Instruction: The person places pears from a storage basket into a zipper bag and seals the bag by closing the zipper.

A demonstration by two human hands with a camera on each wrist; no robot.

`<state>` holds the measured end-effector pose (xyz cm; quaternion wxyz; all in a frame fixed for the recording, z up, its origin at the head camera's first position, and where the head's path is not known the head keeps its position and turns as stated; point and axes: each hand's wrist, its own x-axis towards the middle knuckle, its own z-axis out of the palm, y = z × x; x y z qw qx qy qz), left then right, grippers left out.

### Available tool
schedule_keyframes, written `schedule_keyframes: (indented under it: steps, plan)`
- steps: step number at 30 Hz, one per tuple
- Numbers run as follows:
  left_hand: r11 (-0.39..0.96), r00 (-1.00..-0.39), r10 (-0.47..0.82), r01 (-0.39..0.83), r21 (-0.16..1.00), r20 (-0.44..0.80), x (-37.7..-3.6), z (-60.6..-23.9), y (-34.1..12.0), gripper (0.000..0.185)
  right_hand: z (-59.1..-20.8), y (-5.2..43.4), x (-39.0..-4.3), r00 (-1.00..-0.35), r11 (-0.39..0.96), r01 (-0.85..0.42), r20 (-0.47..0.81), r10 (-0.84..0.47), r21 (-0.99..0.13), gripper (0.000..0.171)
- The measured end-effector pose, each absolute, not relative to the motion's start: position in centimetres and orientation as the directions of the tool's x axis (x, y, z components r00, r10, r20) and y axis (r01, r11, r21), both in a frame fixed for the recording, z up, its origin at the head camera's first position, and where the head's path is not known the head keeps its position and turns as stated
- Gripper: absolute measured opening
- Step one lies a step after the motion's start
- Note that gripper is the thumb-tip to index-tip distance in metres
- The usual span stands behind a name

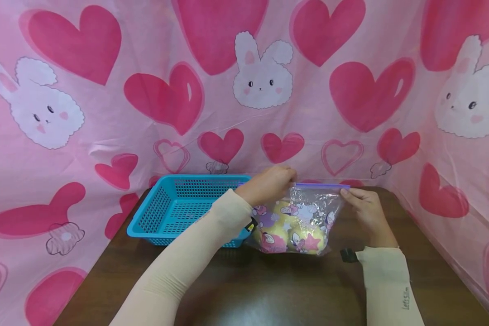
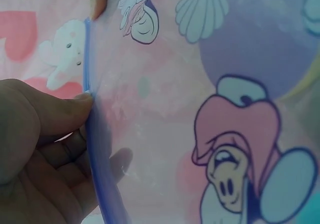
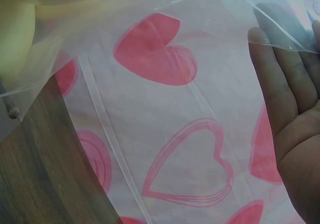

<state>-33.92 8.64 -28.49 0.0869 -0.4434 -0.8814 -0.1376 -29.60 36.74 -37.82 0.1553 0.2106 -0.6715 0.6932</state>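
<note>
A clear zip bag [image 1: 305, 217] with cartoon prints is held upright over the table, its purple zip strip [image 1: 326, 185] along the top. Inside sit several rounded yellow things [image 1: 318, 232]; a small brown stub shows on one in the right wrist view, but their kind is unclear. My left hand [image 1: 272, 184] pinches the zip between thumb and fingers, as the left wrist view [image 2: 50, 144] shows up close. At the strip's right end, my right hand [image 1: 368, 213] pinches the bag's corner; its other fingers [image 3: 280, 84] lie fairly straight behind the plastic.
A blue plastic basket [image 1: 134, 232] stands left of the bag, partly behind my left forearm. Under both is a dark brown wooden table [image 1: 269, 290]. A pink cloth [image 1: 309, 113] with hearts and rabbits hangs behind and along the sides.
</note>
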Motion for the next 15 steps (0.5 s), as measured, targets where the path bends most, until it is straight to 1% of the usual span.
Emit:
schedule_keyframes:
  steps: [6,11,15]
  plan:
    - [0.565,-0.587,0.765,0.809,0.159,0.267,-33.68,-28.33,8.54,0.02,-37.86,36.79,-29.48,-0.864,-0.043,-0.496,0.497,-0.074,-0.867,0.021]
    - [0.556,-0.584,0.759,0.811,0.179,0.288,-33.69,-28.51,8.79,0.016,-37.83,36.97,-29.34,-0.863,-0.036,-0.5,0.501,-0.06,-0.865,0.021]
    - [0.535,-0.57,0.757,0.821,0.199,0.318,-33.8,-28.78,8.89,0.011,-37.81,36.99,-29.35,-0.854,-0.069,-0.511,0.515,-0.072,-0.857,0.023]
